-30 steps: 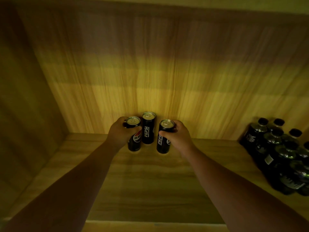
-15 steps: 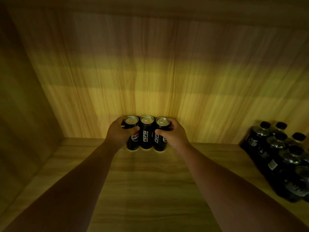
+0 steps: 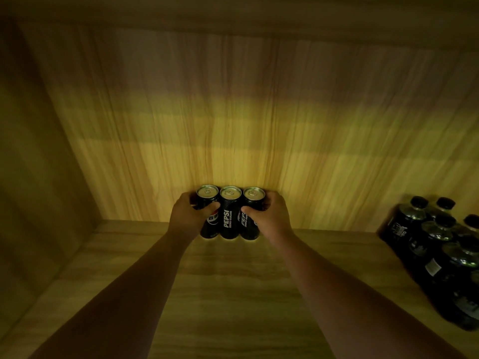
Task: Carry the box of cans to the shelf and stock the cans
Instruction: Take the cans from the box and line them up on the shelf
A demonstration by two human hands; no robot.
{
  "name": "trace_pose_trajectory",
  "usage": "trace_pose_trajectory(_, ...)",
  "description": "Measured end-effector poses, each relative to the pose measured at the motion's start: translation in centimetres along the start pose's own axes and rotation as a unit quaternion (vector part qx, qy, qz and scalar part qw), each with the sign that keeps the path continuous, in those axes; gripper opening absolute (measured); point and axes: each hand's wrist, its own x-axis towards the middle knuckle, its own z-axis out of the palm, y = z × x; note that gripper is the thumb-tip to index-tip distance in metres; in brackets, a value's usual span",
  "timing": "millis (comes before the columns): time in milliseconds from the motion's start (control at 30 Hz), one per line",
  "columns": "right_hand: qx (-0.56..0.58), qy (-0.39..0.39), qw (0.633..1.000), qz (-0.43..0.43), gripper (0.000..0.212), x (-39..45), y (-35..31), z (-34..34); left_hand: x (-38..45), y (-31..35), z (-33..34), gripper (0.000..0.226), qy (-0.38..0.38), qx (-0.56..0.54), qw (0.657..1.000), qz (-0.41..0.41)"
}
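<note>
- Three cans stand upright in a touching row at the back of the shelf (image 3: 233, 294), close to the rear wall.
- The left hand (image 3: 190, 217) grips the left can (image 3: 207, 200); the right hand (image 3: 269, 216) grips the right can (image 3: 253, 200).
- The middle can (image 3: 230, 213) stands between them, its front free of both hands.
- Both arms reach straight forward, hands level, each equally near its can.
- Dark bottles (image 3: 440, 255) sit well apart, to the right.

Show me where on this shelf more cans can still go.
Bare board lies left of the left can, out to the shelf's side wall, and right of the right can as far as the bottles. The front of the shelf is bare too, crossed only by both forearms. Crowded: the three-can row at the back wall, and the right end.
</note>
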Motion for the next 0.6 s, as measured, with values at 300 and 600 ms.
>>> trace_pose_trajectory(300,-0.042,0.003,0.998,0.038,0.054,-4.3,-0.9,-2.6,-2.3,-0.5,-4.3,0.081,-0.005,0.095,0.995,-0.004)
trace_pose_trajectory(600,-0.377,-0.085,0.917,-0.096,0.067,-13.5,-3.2,-2.5,-9.2,0.1,-9.5,0.078,-0.103,0.442,0.875,0.170)
